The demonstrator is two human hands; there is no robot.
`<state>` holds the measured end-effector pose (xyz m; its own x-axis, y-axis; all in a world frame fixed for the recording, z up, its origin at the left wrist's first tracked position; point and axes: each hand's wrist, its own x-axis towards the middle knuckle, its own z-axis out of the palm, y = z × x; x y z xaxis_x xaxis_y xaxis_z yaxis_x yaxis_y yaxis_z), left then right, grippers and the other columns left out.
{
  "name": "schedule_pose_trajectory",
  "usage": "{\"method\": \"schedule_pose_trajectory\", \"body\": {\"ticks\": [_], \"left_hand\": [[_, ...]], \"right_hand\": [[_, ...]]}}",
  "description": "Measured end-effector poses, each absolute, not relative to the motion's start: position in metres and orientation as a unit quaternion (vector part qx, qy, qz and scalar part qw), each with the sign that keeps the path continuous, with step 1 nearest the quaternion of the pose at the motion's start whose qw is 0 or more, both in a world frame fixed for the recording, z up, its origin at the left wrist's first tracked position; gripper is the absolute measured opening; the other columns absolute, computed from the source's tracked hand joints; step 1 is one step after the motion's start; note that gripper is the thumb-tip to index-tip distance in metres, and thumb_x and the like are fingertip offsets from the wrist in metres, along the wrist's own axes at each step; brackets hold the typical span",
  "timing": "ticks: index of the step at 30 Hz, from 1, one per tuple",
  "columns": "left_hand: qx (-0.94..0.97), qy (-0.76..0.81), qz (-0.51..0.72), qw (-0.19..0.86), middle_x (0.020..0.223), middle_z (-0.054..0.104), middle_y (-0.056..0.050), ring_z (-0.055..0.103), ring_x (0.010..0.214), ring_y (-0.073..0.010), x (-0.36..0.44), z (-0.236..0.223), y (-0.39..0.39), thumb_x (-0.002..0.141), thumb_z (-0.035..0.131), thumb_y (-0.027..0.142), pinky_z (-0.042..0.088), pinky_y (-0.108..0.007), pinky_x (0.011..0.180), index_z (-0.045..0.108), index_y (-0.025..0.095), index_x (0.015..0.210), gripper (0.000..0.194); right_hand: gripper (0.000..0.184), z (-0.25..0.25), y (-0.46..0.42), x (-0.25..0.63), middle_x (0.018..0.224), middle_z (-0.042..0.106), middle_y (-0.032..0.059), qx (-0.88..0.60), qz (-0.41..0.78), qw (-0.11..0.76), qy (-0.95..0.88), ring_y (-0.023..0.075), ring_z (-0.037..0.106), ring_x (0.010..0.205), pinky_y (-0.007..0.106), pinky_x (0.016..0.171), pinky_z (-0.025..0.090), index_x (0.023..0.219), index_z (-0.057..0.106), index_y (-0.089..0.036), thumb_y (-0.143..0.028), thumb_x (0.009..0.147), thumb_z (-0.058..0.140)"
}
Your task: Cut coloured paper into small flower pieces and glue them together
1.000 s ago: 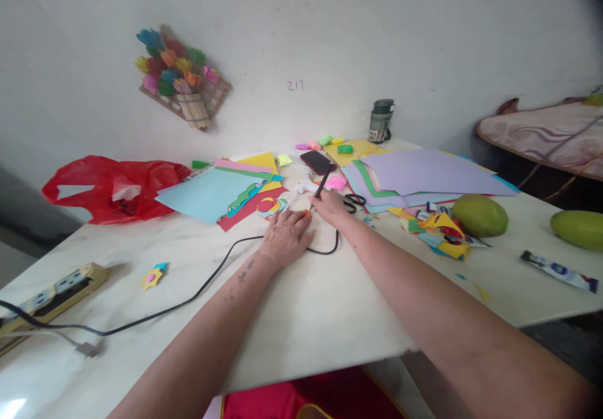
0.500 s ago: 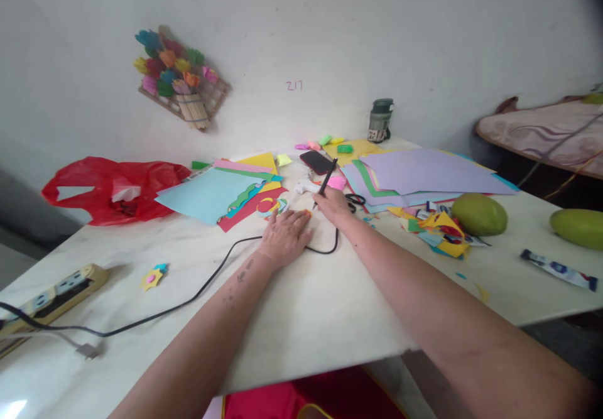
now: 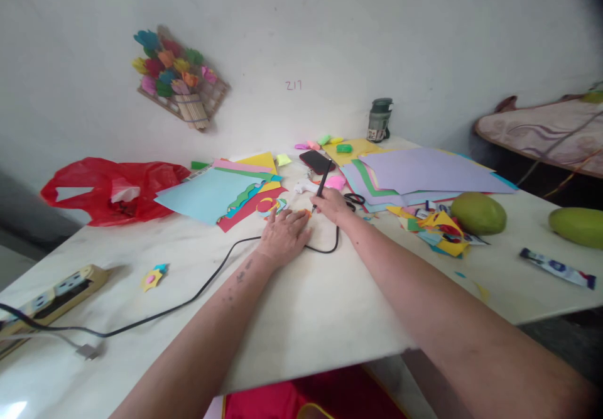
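Note:
My left hand (image 3: pixel 285 235) lies flat on the white table (image 3: pixel 320 306), fingers spread, pressing down a small orange paper piece (image 3: pixel 307 213) that peeps out at the fingertips. My right hand (image 3: pixel 331 204) is closed round a black pen (image 3: pixel 322 186), its tip touching the orange piece. Just beyond the hands lie a white glue gun (image 3: pixel 305 186), black scissors (image 3: pixel 353 199) and a dark phone (image 3: pixel 317 161).
Coloured paper sheets (image 3: pixel 211 193) lie left of the hands, a lilac stack (image 3: pixel 424 171) right. A black cable (image 3: pixel 207 287) runs to a power strip (image 3: pixel 51 290). Also here: red bag (image 3: pixel 108 188), two green fruits (image 3: pixel 478 213), paper scraps (image 3: pixel 438 230), a bottle (image 3: pixel 379 119).
The pen in my right hand has tilted and shifted slightly at the orange piece. My left hand has stayed flat in place.

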<state>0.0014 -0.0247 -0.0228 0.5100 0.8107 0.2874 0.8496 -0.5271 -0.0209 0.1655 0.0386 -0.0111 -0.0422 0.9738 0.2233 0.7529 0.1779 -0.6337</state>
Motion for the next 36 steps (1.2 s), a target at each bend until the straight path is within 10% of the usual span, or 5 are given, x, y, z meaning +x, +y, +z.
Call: {"method": "schedule_pose_trajectory", "body": {"ticks": [36], "left_hand": [[-0.869, -0.472, -0.122, 0.083, 0.133, 0.054, -0.003, 0.044, 0.124, -0.0255, 0.0012, -0.022, -0.0255, 0.092, 0.035, 0.04, 0.018, -0.055, 0.111, 0.052, 0.028, 0.129, 0.042]], "right_hand": [[0.025, -0.007, 0.0352, 0.1626, 0.077, 0.071, 0.0066, -0.628, 0.161, 0.283, -0.707, 0.0186, 0.064, 0.082, 0.024, 0.072, 0.043, 0.086, 0.069, -0.016, -0.027, 0.081, 0.048]]}}
